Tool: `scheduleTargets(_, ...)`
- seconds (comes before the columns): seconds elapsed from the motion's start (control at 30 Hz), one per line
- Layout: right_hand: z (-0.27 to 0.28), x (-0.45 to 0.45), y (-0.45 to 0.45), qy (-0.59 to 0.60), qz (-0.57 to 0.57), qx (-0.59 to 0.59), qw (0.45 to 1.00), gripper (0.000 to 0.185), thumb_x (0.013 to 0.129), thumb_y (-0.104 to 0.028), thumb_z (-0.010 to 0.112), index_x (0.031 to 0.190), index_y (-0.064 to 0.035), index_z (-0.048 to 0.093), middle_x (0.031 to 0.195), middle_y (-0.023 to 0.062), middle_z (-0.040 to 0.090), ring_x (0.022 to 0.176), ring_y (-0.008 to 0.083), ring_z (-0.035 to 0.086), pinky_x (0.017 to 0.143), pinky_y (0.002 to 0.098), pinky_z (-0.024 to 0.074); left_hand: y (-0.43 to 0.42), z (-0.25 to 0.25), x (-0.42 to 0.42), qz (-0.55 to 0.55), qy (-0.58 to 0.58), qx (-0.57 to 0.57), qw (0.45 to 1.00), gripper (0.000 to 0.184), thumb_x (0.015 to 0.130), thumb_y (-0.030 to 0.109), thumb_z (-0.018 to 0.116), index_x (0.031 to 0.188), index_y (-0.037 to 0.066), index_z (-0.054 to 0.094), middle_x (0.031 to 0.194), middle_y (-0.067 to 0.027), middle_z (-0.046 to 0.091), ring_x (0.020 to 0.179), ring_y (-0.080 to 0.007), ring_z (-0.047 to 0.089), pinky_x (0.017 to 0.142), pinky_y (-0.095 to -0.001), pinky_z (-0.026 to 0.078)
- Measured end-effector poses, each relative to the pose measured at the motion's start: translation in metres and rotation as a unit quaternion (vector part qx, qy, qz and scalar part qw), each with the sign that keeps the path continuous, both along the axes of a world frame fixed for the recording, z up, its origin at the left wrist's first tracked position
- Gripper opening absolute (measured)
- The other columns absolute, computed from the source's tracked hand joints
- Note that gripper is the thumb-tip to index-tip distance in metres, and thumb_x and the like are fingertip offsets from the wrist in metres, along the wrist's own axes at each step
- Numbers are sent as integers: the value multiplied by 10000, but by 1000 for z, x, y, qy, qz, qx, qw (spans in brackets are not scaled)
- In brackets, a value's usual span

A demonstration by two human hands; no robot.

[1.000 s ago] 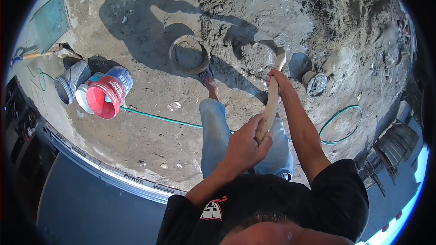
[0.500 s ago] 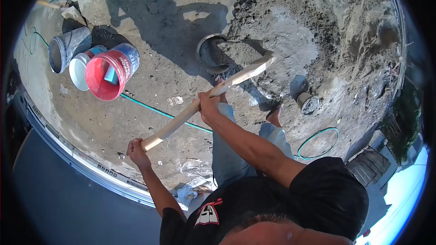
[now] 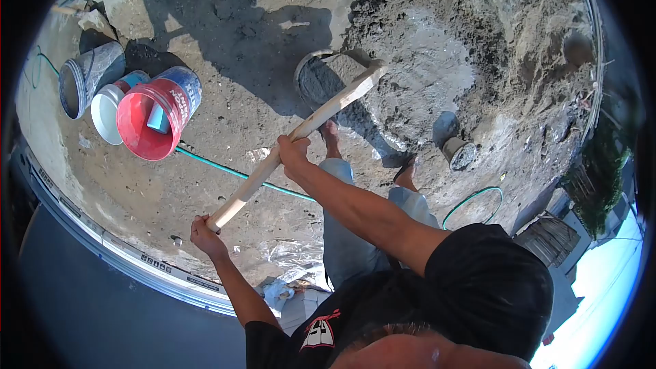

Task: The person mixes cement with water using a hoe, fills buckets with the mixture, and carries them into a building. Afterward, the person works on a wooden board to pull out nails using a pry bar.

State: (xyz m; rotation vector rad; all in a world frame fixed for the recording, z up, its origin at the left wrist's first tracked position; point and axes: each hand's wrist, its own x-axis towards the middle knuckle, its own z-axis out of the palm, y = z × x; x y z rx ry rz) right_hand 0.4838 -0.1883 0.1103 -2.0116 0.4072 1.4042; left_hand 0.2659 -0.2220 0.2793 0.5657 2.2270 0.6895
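Note:
Both hands are closed round the wooden handle of a hoe (image 3: 309, 123). My left hand (image 3: 207, 236) grips its lower end, and my right hand (image 3: 294, 153) holds it around the middle. The hoe's blade lies at the far end, over a dark round bucket (image 3: 298, 72) in front of my foot. Grey wet mortar (image 3: 321, 85) shows inside this bucket, and part of the rim is hidden by the hoe. A wide heap of wet mortar (image 3: 417, 61) spreads on the ground to the right of the bucket.
A red paint bucket (image 3: 128, 143), a white bucket (image 3: 104, 119) and a grey bucket (image 3: 71, 89) lie tipped at the left. A green hose (image 3: 219, 169) crosses the ground. A small mortar-covered container (image 3: 459, 154) is beside my right foot (image 3: 406, 175).
The hoe's head has moved left, over the dark bucket, and more mortar shows in it. My right hand has shifted left with the handle.

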Motion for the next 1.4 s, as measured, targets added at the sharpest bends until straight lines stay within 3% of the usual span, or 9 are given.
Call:
scheduleTargets(0.23, 52, 150, -26, -55, -118, 61, 990, 492, 762, -57, 603, 1110, 40, 269, 956, 192, 480, 657, 251, 606, 524, 340, 520, -46, -53, 90, -75, -166, -36, 983, 261, 897, 254, 528, 767, 33, 578, 661, -16, 552, 581, -77, 487, 467, -221, 383)
scheduleTargets(0.4, 11, 327, -32, -151, -88, 30, 984, 402, 755, -91, 631, 1047, -13, 366, 770, 114, 496, 579, 209, 556, 480, 342, 488, -53, -66, 289, -106, -296, -66, 947, 243, 879, 242, 607, 799, 28, 525, 656, 12, 480, 591, -53, 447, 497, -224, 379)
scheduleTargets(0.6, -50, 493, -50, -87, 61, -36, 994, 313, 818, -241, 579, 973, 16, 491, 642, 96, 554, 519, 177, 541, 472, 328, 477, -52, -66, 499, -268, -256, -26, 928, 427, 831, 349, 667, 933, -39, 520, 837, -172, 591, 750, -270, 585, 692, -368, 467)
scheduleTargets(0.77, -20, 584, -51, -3, 85, 12, 996, 216, 838, -178, 526, 917, 24, 520, 675, 108, 601, 458, 162, 528, 444, 285, 465, -59, -82, 555, -260, -517, 41, 815, 520, 881, 387, 596, 1145, -38, 452, 1044, -150, 564, 927, -189, 545, 822, -331, 447)
scheduleTargets(0.87, -30, 670, -70, 79, 141, 66, 985, 363, 792, -166, 576, 1051, 65, 469, 719, 126, 602, 559, 174, 596, 531, 312, 514, -85, -119, 540, -342, -410, -13, 846, 591, 897, 534, 470, 1206, 31, 457, 1070, -81, 571, 888, -134, 523, 769, -285, 420)
scheduleTargets(1.1, -29, 588, -92, -29, 145, 37, 988, 325, 748, -146, 611, 995, 39, 511, 743, 107, 573, 549, 158, 578, 482, 308, 500, -97, -81, 589, -184, -586, -158, 773, 630, 863, 467, 536, 1311, 58, 367, 1133, -115, 551, 867, -154, 552, 788, -311, 439)
scheduleTargets(1.17, -94, 585, -107, -73, 201, 6, 977, 360, 748, -129, 619, 1035, 61, 516, 793, 126, 582, 564, 180, 591, 470, 309, 503, -92, -67, 609, -349, -530, -251, 731, 592, 821, 290, 615, 1292, 49, 352, 1117, -104, 550, 804, -157, 566, 735, -328, 471)
scheduleTargets(1.27, -95, 586, -110, -108, 283, -53, 952, 582, 679, -236, 621, 1113, 134, 504, 1028, 231, 599, 954, 300, 611, 805, 363, 501, -121, -74, 613, -372, -473, -284, 747, 467, 789, 109, 612, 1180, 27, 369, 883, -73, 537, 619, -118, 530, 521, -278, 453)
scheduleTargets(1.4, -123, 576, -121, -108, 240, -113, 958, 402, 708, -171, 604, 980, 120, 549, 852, 199, 629, 724, 245, 651, 601, 369, 533, -193, -77, 570, -399, -426, -267, 767, 455, 813, 85, 552, 1213, 39, 339, 724, -24, 473, 519, -83, 473, 429, -241, 395)
